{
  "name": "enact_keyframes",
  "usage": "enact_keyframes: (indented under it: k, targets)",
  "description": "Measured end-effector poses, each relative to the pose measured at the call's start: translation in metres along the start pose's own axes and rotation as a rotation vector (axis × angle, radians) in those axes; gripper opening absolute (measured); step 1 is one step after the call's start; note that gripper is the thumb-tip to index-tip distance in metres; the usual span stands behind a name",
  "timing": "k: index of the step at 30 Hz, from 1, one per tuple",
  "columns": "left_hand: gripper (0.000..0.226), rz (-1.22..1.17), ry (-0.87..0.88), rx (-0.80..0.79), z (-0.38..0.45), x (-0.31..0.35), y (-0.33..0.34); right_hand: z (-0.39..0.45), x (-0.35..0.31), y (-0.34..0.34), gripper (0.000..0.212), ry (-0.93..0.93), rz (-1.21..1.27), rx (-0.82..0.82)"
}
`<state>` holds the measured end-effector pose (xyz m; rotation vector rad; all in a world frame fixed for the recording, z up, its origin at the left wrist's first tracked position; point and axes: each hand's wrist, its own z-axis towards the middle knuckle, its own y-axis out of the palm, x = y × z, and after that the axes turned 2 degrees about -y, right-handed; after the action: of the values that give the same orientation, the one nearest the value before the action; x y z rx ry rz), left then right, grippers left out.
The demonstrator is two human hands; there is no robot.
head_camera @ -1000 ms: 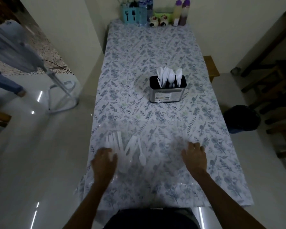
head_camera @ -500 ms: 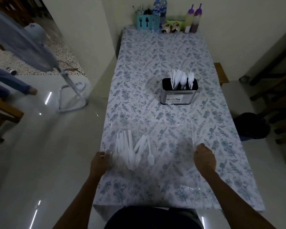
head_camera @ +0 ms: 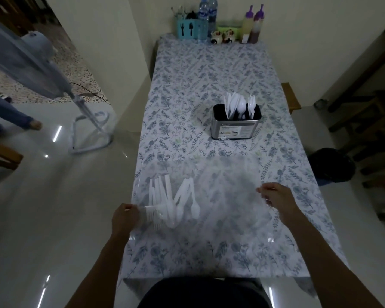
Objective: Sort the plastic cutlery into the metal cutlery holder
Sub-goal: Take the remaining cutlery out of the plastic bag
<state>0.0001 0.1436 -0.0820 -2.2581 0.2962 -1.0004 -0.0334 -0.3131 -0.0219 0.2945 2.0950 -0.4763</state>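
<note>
Change: both hands drawn back toward the near bench edge and spread wider than one second ago, when they lay flat on the cloth; now pinching the side edges of a clear plastic sheet (head_camera: 220, 196) with the loose cutlery on it; view shifted too, metal holder sitting further right in the picture.
Left hand (head_camera: 123, 220): closed in a pinch on the left edge of the sheet, right at the bench's left edge, just beside the fork tines; forearm running up from bottom left.
Right hand (head_camera: 276, 196): fingers closed on the right edge of the sheet, knuckles up, well apart from the left hand; forearm reaching in from bottom right.
Loose plastic cutlery (head_camera: 171, 201): white pieces in a fan on the left part of the sheet; long axes roughly along the bench's length, handles pointing away, heads toward the person; one spoon (head_camera: 195, 206) lying slightly apart to the right.
Metal cutlery holder (head_camera: 236, 124): upright mid-bench, right of centre, well apart from the sheet; white cutlery standing in it, heads up.
Bench (head_camera: 209, 70): long, covered in a blue floral cloth.
Far end: bottles and a small blue caddy (head_camera: 186, 28) against the wall.
</note>
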Motion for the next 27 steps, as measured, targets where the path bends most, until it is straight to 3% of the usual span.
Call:
enact_keyframes:
  k: [3, 6, 11, 14, 21, 27]
  targets:
    - [0.011, 0.024, 0.061, 0.035, -0.006, 0.008, -0.001, -0.002, -0.003, -0.009, 0.027, -0.019, 0.087, -0.068]
    - [0.013, -0.023, 0.078, -0.001, -0.007, 0.009, 0.002, 0.002, 0.009, -0.010, 0.043, -0.137, -0.112, -0.124]
    - [0.028, -0.150, 0.000, -0.150, 0.000, 0.009, 0.000, 0.004, 0.018, 0.001, 0.028, -0.250, -0.531, -0.168]
    - [0.022, -0.234, -0.045, -0.228, 0.004, 0.011, -0.002, 0.004, 0.018, 0.010, 0.040, -0.303, -0.735, -0.206]
    - [0.019, -0.140, 0.032, -0.133, 0.002, 0.011, 0.006, 0.009, 0.024, 0.014, 0.013, -0.441, -0.899, -0.157]
    - [0.011, -0.081, 0.024, -0.104, 0.006, 0.005, 0.008, 0.016, 0.047, 0.006, 0.071, -0.305, -0.993, -0.374]
